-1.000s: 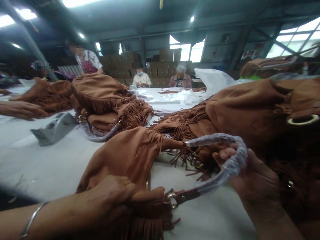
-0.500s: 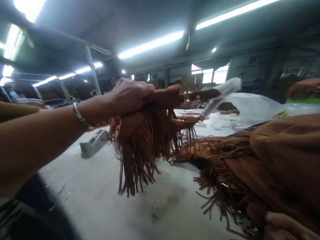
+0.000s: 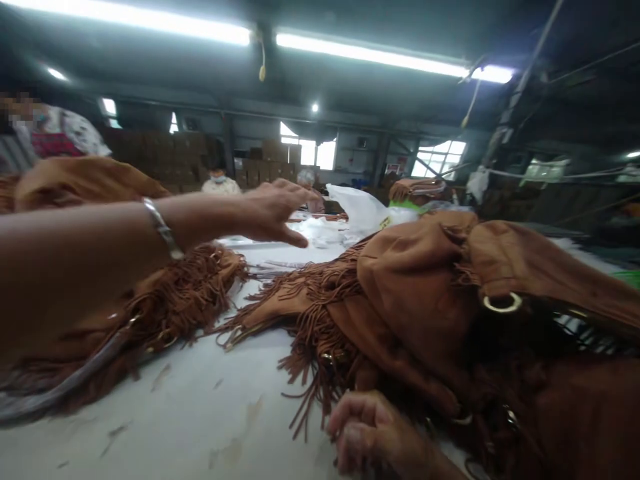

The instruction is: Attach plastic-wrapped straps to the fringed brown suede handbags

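Observation:
My left hand (image 3: 273, 212), with a silver bangle on the wrist, reaches out over the table with its fingers stretched and nothing in them. Under and left of that forearm lies a brown suede fringed bag (image 3: 185, 297), a plastic-wrapped strap (image 3: 75, 383) trailing from it. My right hand (image 3: 373, 427) is low in front, beside a heap of brown fringed bags (image 3: 415, 273) with gold rings. Its fingers are curled in; whether they hold anything is hidden by the pose and blur.
A white worktable (image 3: 235, 413) spreads beneath everything. Clear plastic sheeting (image 3: 355, 207) lies behind the heap, near more brown goods on something bright green (image 3: 407, 200). A person in a patterned top (image 3: 70, 133) is at far left; other people and stacked cartons (image 3: 275, 157) are farther back.
My left hand has let go of a fringed bag, which now lies on the table at left. The view has swung right, bringing more of the heap and my right hand into sight.

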Tool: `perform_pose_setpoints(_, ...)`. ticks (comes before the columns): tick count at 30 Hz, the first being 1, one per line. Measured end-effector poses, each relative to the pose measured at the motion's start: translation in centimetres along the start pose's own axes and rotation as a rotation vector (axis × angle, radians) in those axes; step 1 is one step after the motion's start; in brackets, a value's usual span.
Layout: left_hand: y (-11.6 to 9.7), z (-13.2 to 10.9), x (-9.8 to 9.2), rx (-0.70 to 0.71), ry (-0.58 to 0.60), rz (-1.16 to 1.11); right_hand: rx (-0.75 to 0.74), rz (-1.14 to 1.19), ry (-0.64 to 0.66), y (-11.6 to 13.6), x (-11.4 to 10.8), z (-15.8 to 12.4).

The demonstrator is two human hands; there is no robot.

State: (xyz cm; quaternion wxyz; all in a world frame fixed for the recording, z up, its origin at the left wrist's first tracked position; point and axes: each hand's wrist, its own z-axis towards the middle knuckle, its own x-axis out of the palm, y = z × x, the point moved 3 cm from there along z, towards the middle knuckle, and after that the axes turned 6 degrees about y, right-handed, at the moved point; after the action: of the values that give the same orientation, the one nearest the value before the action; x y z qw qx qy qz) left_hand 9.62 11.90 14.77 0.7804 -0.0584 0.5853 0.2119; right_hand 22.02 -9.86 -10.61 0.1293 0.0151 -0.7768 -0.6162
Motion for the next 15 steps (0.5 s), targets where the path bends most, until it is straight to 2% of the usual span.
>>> perform_pose_setpoints(1, -3.3, 1.5, 1.0, 0.098, 0.002, -0.032, 0.010, 0.001, 0.004, -0.1, 0.1, 0.0)
perform_pose_setpoints(3, -9.9, 4.0, 2.3, 0.296, -0.110, -0.076, 0.009, 0.029, 0.007, -0.2, 0.2, 0.0)
perform_pose_setpoints(5, -15.8, 6.2, 3.3, 0.515, -0.188, -0.011, 0.013, 0.067, 0.026, -0.5, 0.4, -0.1)
perform_pose_setpoints(7, -20.0, 8.4, 4.1, 0.573, -0.217, 0.039, 0.026, 0.097, 0.036, -0.9, 0.3, -0.1)
perform_pose_setpoints(9, -22.7, 10.5, 4.8, 0.581, -0.207, 0.060, 0.032, 0.093, 0.061, -1.2, 0.3, -0.1)
perform_pose_setpoints(11, -24.3, 12.5, 5.3, 0.602, -0.187, 0.016, 0.021, 0.057, 0.088, -1.4, 0.2, -0.1)
perform_pose_setpoints(15, -26.2, 15.5, 5.0, 0.686, -0.283, -0.353, 0.039, -0.010, 0.116, -1.2, 0.4, -0.4)
